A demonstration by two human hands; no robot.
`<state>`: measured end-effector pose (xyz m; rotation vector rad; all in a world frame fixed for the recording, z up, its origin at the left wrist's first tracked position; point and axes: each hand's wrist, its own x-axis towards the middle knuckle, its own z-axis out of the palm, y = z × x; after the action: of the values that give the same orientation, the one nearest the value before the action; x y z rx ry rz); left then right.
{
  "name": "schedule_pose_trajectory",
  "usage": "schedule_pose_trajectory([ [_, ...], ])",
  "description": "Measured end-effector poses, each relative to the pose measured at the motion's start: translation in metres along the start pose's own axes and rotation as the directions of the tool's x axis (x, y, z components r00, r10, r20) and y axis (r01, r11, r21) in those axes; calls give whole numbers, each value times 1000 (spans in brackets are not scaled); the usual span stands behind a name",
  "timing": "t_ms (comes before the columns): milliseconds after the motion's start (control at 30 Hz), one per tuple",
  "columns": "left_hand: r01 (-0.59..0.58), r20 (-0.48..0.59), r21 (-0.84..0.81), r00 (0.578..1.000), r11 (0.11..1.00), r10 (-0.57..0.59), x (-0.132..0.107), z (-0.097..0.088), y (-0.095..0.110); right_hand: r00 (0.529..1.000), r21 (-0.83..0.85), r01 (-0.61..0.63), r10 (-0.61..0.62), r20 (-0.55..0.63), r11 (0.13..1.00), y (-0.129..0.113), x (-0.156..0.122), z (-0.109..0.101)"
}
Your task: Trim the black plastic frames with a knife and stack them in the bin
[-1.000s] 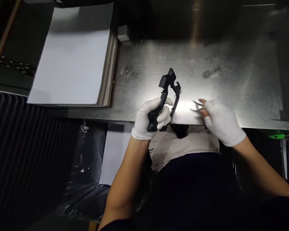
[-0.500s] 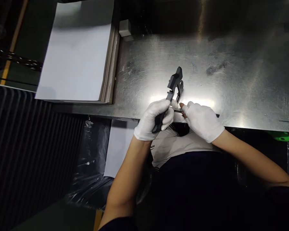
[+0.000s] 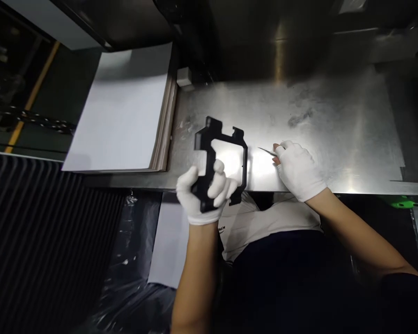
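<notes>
Black plastic, one piece: the frame [image 3: 244, 167], a flat open rectangle with notches along its far edge, is in my left hand [image 3: 204, 197]. I hold it up over the near edge of the steel table [image 3: 348, 130], its open middle facing me so the bright metal shows through. My fingers are wrapped tight round its near left corner, thumb on one side and the others folded over the bar. My right hand [image 3: 299, 170] rests on the table just to the right of the frame, apart from it, and pinches one thin metal tool [image 3: 265, 150] between thumb and fingertips, with the sliver pointing left toward the frame. I wear two white gloves, one on each hand. To the left lies one stack of white sheets [image 3: 125, 111], its edge against the table's side. One small grey block [image 3: 185, 77] sits at the table's far left corner. One green object [image 3: 400, 202] shows at the right below the table's edge. Under the table hang crinkled black film [image 3: 132, 260] and one pale sheet [image 3: 165, 241].
</notes>
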<state>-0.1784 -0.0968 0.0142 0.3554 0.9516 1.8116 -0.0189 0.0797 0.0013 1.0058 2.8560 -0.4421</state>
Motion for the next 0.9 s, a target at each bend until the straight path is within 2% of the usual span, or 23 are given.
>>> schedule_pose_trajectory([
  [67,-77,32,-120,996,990,82,-8,-7,-2,994,259,62,-36,-107,964,-2,0,1],
  [100,-108,48,-170,992,980,117,-12,-10,-4,993,450,103,-63,-104,887,-5,-2,3],
  [133,-133,61,-212,987,968,149,-16,-11,-9,992,650,121,-107,-62,750,-9,-4,5],
  [167,-153,65,-244,983,958,174,-19,-11,-13,985,820,104,-173,-7,562,-15,-7,8],
  [233,-190,63,-281,975,941,215,-24,-8,-24,949,984,-7,-308,62,177,-29,-13,15],
  [267,-205,65,-289,970,935,233,-26,-5,-29,939,998,-58,-337,66,35,-35,-16,19],
  [300,-224,63,-296,966,929,252,-27,-2,-33,938,994,-96,-339,69,-61,-41,-18,23],
  [333,-239,54,-300,962,923,267,-27,1,-36,939,986,-125,-334,81,-111,-46,-20,26],
  [400,-259,34,-290,959,921,281,-28,5,-38,940,981,-165,-319,124,-104,-51,-23,31],
  [467,-253,5,-256,965,933,263,-29,8,-37,957,986,-164,-247,154,-18,-51,-26,34],
  [500,-244,-1,-237,968,940,251,-30,9,-36,975,989,-142,-166,145,34,-49,-28,34],
  [567,-225,7,-207,973,952,232,-33,13,-34,997,988,-70,51,63,135,-45,-34,33],
  [633,-209,44,-197,974,958,221,-36,18,-33,973,976,15,223,-65,218,-41,-42,29],
  [667,-200,69,-198,974,960,218,-37,21,-34,958,967,58,259,-123,247,-40,-48,25],
  [733,-173,131,-205,971,963,202,-41,28,-35,950,949,111,249,-189,295,-40,-60,17],
  [800,-131,202,-215,964,968,175,-44,34,-40,960,931,135,189,-209,339,-41,-73,7],
  [867,-61,280,-191,953,980,114,-47,39,-49,982,934,137,78,-171,329,-43,-84,-3],
  [900,-4,311,-153,949,988,52,-49,41,-55,993,949,108,4,-115,295,-44,-90,-7],
])
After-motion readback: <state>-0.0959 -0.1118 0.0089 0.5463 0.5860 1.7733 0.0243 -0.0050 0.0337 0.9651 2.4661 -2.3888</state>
